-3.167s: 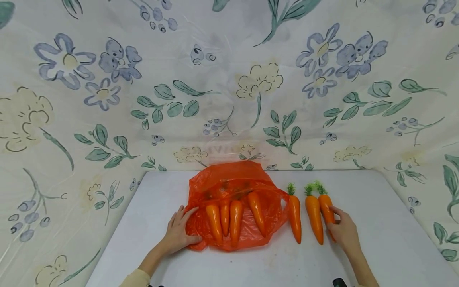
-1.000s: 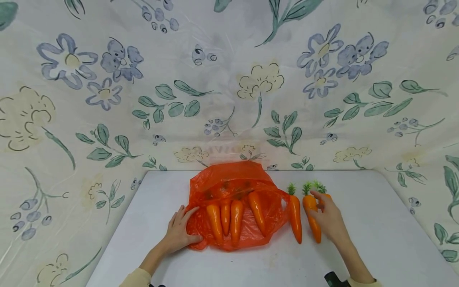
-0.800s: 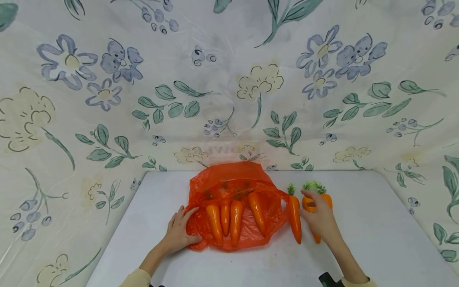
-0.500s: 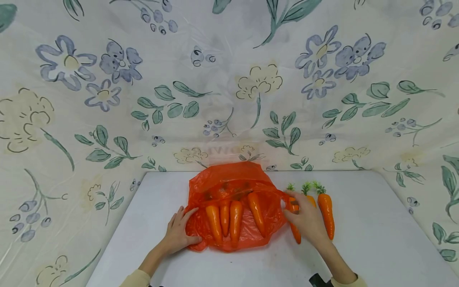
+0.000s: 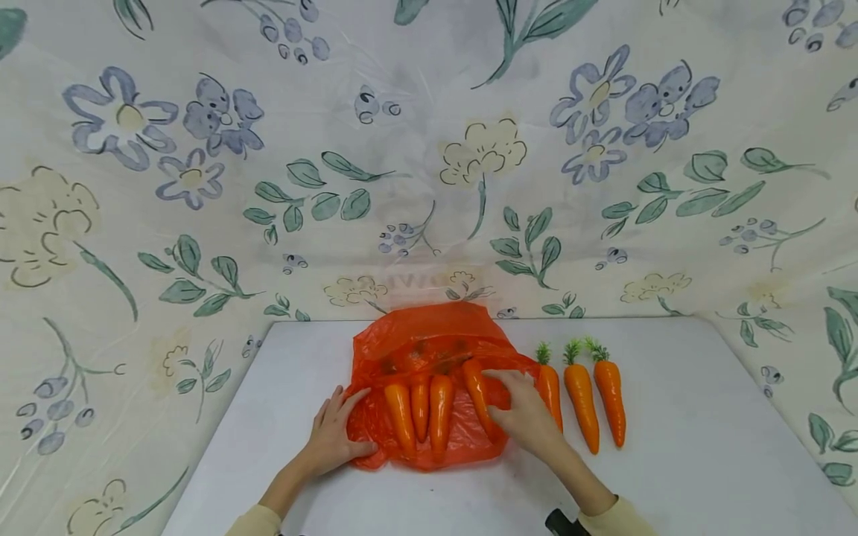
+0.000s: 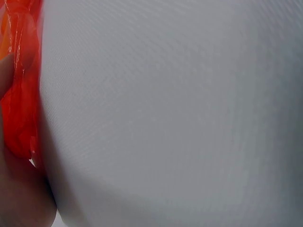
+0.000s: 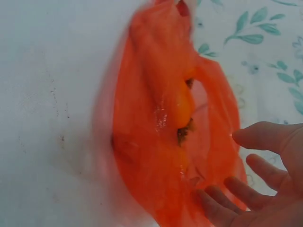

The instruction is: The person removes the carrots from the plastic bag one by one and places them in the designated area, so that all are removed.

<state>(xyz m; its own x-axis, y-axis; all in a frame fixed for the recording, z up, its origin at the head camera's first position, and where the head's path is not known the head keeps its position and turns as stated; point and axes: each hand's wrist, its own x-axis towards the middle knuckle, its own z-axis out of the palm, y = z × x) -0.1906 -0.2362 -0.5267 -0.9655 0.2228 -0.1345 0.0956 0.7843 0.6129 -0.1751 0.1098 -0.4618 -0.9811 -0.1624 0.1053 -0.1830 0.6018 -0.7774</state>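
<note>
An orange-red plastic bag (image 5: 429, 324) lies on the white table with its mouth toward me. Several toy carrots show on its front part, the rightmost carrot (image 5: 478, 394) lying apart from the others. My right hand (image 5: 529, 417) is close beside that carrot, thumb and index finger at its right side; in the right wrist view the fingers (image 7: 253, 191) are spread over the bag. At the bag's left edge rests my left hand (image 5: 331, 435), fingers spread and fairly straight, thumb on the plastic. The carrots' tops inside the bag show only dimly through it.
Right of the bag, three carrots with green tops lie in a row: a left carrot (image 5: 548, 383) partly behind my right hand, a middle carrot (image 5: 582, 406) and a right carrot (image 5: 610, 402). A flower-patterned cloth (image 5: 429, 149) stands behind the white table (image 5: 704, 417).
My right hand has let go of the rightmost loose carrot and moved left, past the row, to the carrot on the bag's right part. The left hand has stayed put.
</note>
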